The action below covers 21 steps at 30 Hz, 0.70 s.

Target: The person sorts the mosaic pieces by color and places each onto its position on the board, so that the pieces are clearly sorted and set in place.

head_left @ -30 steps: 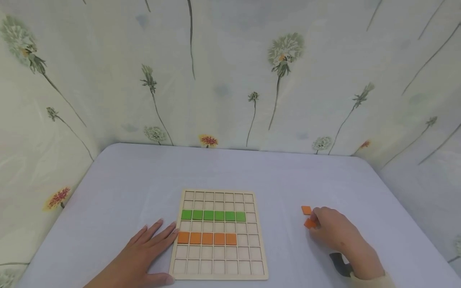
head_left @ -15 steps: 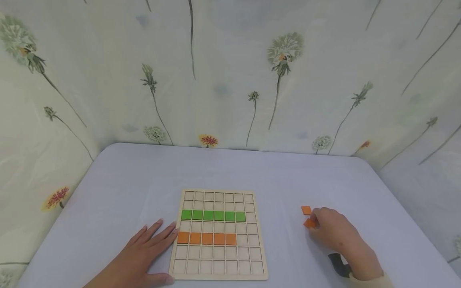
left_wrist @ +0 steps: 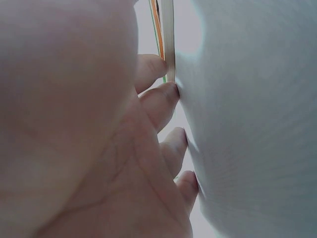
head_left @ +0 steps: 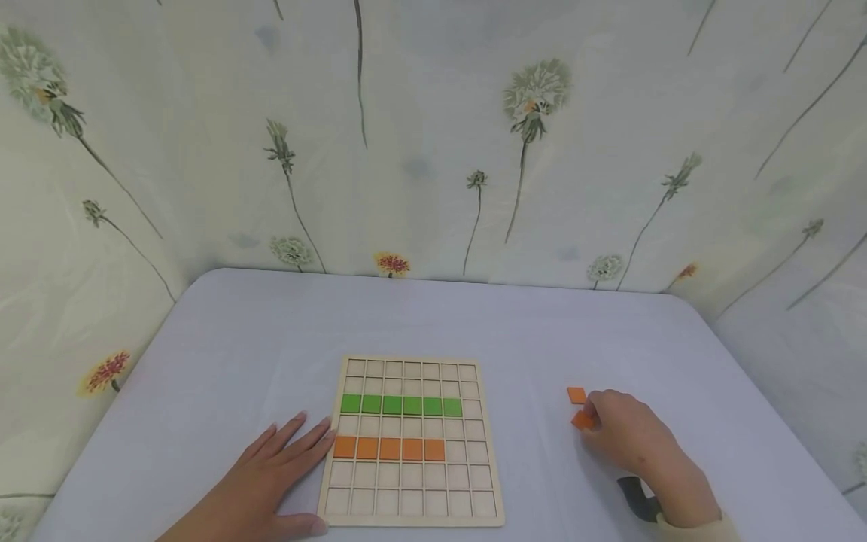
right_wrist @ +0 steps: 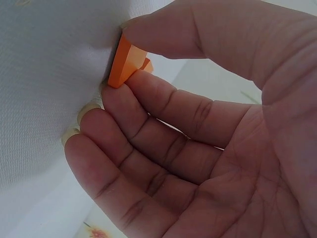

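Note:
At the right of the table, my right hand (head_left: 630, 436) pinches an orange square tile (head_left: 581, 420) between thumb and fingertips. The right wrist view shows this tile (right_wrist: 128, 60) at the cloth, with the thumb on one side and fingers on the other. A second orange tile (head_left: 576, 395) lies just beyond it. My left hand (head_left: 271, 470) rests on the table with fingers spread, its fingertips and thumb right at the left edge of a wooden grid board (head_left: 412, 521). The board bears a row of green tiles (head_left: 412, 406) and, nearer me, a row of orange tiles (head_left: 389, 449).
A pale cloth covers the table (head_left: 271, 316). Behind and beside it hangs a flower-printed curtain (head_left: 420, 113). A dark band (head_left: 638, 497) shows at my right wrist. Bare cloth lies between the board and the loose tiles.

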Each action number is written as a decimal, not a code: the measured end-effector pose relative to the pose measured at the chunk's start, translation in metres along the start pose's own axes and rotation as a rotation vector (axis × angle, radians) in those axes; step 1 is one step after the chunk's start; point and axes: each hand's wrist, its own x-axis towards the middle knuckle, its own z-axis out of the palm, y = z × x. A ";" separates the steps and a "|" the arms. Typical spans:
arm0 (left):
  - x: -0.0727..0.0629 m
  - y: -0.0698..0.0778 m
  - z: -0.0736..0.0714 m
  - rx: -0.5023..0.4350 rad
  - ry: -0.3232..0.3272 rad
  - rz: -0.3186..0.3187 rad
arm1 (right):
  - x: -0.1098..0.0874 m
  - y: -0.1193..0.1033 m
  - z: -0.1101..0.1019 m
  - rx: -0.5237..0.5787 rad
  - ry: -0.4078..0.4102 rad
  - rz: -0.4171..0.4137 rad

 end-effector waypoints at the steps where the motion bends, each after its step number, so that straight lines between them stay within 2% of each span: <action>1: 0.000 0.000 0.000 0.002 0.004 0.004 | 0.000 0.000 0.000 -0.002 0.003 -0.002; 21: -0.001 0.003 -0.002 -0.007 -0.005 -0.008 | -0.001 0.001 -0.003 -0.006 0.010 -0.013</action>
